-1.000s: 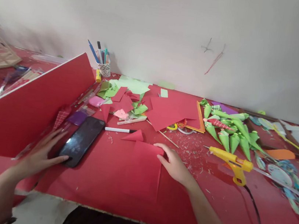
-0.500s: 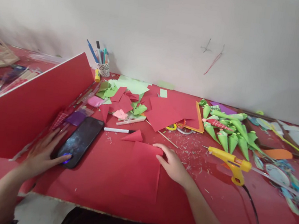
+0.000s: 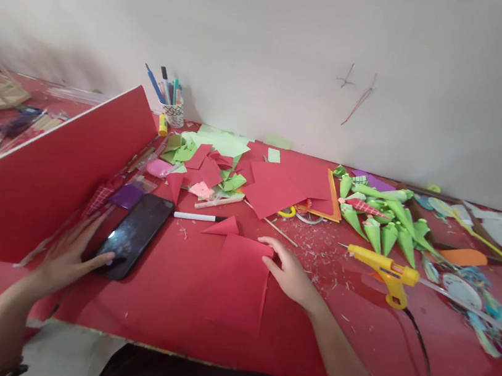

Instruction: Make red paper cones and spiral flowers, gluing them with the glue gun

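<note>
My left hand (image 3: 72, 255) is open, fingers spread against the table, and its thumb rests on the lower part of a black phone (image 3: 136, 235). My right hand (image 3: 290, 272) lies at the top right corner of a red paper sheet (image 3: 239, 292). Its index finger touches the sheet's upper edge, with the thumb apart at the side. A red paper cone (image 3: 222, 226) sits just above the sheet. Beside that cone is a white marker with a black cap (image 3: 197, 217).
A yellow glue gun (image 3: 384, 269) with a black cord lies on the right. Behind it are green paper cones (image 3: 398, 224). Red paper pieces (image 3: 276, 188) and green scraps cover the back. A red divider board (image 3: 56, 179) stands left, near a pen cup (image 3: 173, 113).
The purple glow under my left thumb on the phone has faded, and the thumb has shifted slightly up and left. My right hand stays at the sheet's corner.
</note>
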### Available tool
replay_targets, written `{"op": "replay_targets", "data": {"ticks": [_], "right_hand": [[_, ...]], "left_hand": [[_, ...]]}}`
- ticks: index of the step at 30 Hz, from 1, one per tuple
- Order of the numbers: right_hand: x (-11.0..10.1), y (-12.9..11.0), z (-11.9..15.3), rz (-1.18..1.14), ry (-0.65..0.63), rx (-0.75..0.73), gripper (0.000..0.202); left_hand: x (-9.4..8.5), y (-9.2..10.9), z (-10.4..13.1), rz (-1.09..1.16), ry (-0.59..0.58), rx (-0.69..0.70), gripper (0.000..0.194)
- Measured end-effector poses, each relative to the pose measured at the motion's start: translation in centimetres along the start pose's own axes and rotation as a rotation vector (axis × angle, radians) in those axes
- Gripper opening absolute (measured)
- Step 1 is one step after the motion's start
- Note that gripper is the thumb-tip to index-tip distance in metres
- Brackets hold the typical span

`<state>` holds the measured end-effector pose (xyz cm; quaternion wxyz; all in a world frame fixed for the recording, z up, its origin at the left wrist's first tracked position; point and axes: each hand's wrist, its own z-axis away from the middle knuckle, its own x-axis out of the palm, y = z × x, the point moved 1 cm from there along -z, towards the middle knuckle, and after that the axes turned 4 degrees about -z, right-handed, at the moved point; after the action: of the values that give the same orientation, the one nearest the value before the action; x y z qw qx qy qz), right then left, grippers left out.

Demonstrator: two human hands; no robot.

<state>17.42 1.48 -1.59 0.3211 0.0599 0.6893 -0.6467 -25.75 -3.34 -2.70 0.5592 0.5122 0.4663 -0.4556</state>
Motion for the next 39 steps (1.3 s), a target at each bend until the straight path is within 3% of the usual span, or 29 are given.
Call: {"op": "replay_targets", "data": {"ticks": [3,8,17,22,24,26,29,30,34,37,39], "right_hand": [[0.0,0.0,0.0,0.015,-0.006,0.012,0.036],[0.0,0.1,0.1,0.032,-0.008,0.012,0.036],[0.0,0.3,0.1,0.002,-0.005,0.014,0.038],[0.0,0.5,0.2,-0.033,-0.003,0.028,0.041],[0.1,0.6,0.1,-0.064,0.000,0.032,0.041],[0.3,0.6,-0.1,-0.144,0.020,0.045,0.043],[0.5,0.7,-0.5,-0.294,0.129,0.090,0.047],[0.6,0.7,-0.7,-0.322,0.177,0.107,0.048],[0.6,1.0,-1.0,-0.338,0.288,0.150,0.048],[0.6,1.1,-0.9,-0.332,0.321,0.150,0.049],[0.7,1.1,-0.6,-0.303,0.339,0.142,0.048]], "left_hand": [[0.0,-0.3,0.1,0.057,-0.017,0.020,0.065],[-0.3,0.4,0.1,-0.003,-0.056,-0.001,0.079],[0.1,0.2,0.1,-0.042,-0.054,-0.019,0.074],[-0.6,0.7,0.0,0.011,-0.097,-0.035,0.072],[-1.3,1.3,0.0,0.072,-0.049,-0.030,0.068],[-2.5,3.1,0.0,0.101,0.088,0.017,0.064],[-4.4,8.1,0.2,0.095,0.304,0.159,0.055],[-4.8,10.3,0.3,0.139,0.285,0.281,0.055],[-3.8,18.8,0.6,0.201,-0.089,0.700,0.073],[-1.7,22.6,0.4,0.144,-0.119,0.896,0.089],[-0.3,23.7,0.1,0.103,-0.114,0.945,0.081]]}}
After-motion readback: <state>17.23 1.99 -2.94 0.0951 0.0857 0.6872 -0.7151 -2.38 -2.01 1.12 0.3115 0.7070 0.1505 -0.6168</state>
